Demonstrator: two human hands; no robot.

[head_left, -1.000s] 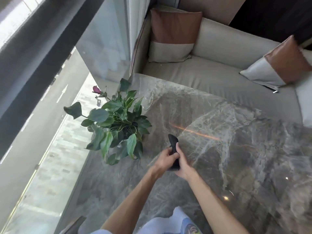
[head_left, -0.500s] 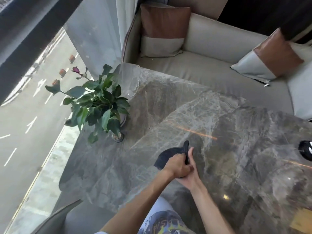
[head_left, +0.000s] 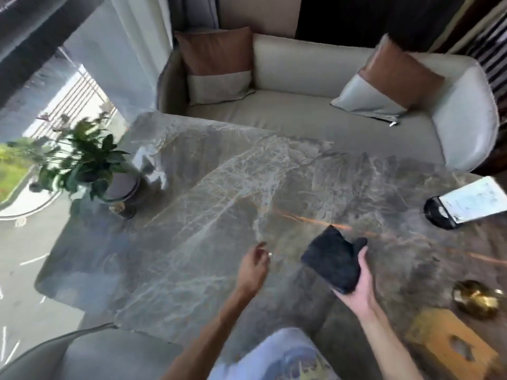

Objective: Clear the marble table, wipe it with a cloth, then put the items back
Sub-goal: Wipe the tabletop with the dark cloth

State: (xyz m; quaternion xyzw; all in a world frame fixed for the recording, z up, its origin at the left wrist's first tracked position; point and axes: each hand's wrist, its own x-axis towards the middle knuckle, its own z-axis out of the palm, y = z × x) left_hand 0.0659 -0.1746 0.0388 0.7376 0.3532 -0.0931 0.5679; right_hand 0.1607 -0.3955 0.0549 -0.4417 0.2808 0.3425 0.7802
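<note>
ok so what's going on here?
A person holds a folded dark cloth in the right hand above the marble table; the left hand hovers beside it, holding nothing. A plant, a card stand, a brass object and a wooden box sit on the table, so it isn't cleared yet.

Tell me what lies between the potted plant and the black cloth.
In the head view, only bare marble table; the left hand is just short of the black cloth, held by the right hand.

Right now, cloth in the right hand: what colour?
Black. The cloth is gripped by the right hand; the head view shows it best.
</note>
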